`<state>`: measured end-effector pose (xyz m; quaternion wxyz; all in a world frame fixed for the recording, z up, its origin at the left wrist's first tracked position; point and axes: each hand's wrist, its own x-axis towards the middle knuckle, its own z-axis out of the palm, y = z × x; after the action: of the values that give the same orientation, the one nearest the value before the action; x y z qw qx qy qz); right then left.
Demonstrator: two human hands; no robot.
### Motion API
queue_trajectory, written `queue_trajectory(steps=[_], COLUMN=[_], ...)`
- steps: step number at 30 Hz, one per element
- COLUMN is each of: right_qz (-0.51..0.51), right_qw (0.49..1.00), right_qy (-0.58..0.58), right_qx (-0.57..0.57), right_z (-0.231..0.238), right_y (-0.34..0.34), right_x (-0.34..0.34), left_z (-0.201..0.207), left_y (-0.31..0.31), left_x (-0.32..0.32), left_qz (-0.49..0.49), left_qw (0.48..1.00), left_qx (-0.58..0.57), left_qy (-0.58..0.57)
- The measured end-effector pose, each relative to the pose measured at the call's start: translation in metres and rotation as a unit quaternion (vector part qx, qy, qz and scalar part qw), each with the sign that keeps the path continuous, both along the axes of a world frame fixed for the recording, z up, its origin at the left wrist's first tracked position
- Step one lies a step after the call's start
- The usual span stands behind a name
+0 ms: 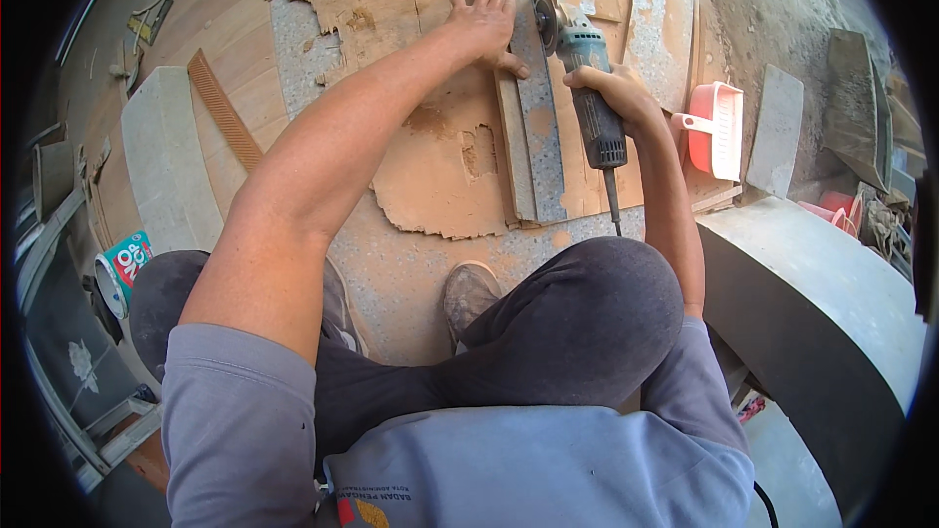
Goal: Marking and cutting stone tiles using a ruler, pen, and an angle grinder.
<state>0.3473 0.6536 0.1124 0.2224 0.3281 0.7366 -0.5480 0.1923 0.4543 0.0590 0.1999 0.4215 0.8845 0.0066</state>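
Observation:
My right hand point(621, 96) is wrapped round the body of an angle grinder point(599, 127), teal at the head and dark along the grip. Its round dark disc point(545, 22) stands at the right edge of a long, narrow speckled strip point(540, 127). On the left of this strip, a wooden batten point(513, 137) runs alongside it. My left hand point(486, 24) lies over the batten and strip, fingers stretched forward and thumb on the strip, close to the disc. Whether the disc touches the strip I cannot tell. Beneath lies a ragged-edged brown board point(421, 171).
A red and white dustpan point(722, 132) sits right of the grinder. At far right are a grey slab point(778, 127) and a curved pale ledge point(812, 254). On the left lie a brown ridged strip point(223, 108), a pale board point(171, 156) and a green can point(122, 269).

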Motion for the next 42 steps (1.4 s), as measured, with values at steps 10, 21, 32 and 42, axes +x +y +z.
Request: queue_trajectory(steps=[10,21,32,42], right_qz=[-0.005,-0.006,-0.017,-0.011], right_qw=[1.0,1.0,1.0,0.999], right_qy=[0.0,-0.006,-0.009,-0.035], right_qx=[0.002,0.003,0.005,0.018], right_z=[0.003,0.006,0.01,0.01], right_y=[-0.004,-0.005,-0.007,-0.008], right_x=[0.016,0.036,0.065,0.053], left_z=[-0.002,-0.002,-0.004,-0.004], left_y=[0.0,0.002,-0.002,-0.003], left_x=[0.0,-0.002,-0.001,0.0], left_qz=[0.003,0.001,-0.005,0.0], left_qw=[1.0,1.0,1.0,1.0], left_qx=[-0.011,-0.024,-0.003,0.006], left_qy=[0.012,0.014,0.008,0.002])
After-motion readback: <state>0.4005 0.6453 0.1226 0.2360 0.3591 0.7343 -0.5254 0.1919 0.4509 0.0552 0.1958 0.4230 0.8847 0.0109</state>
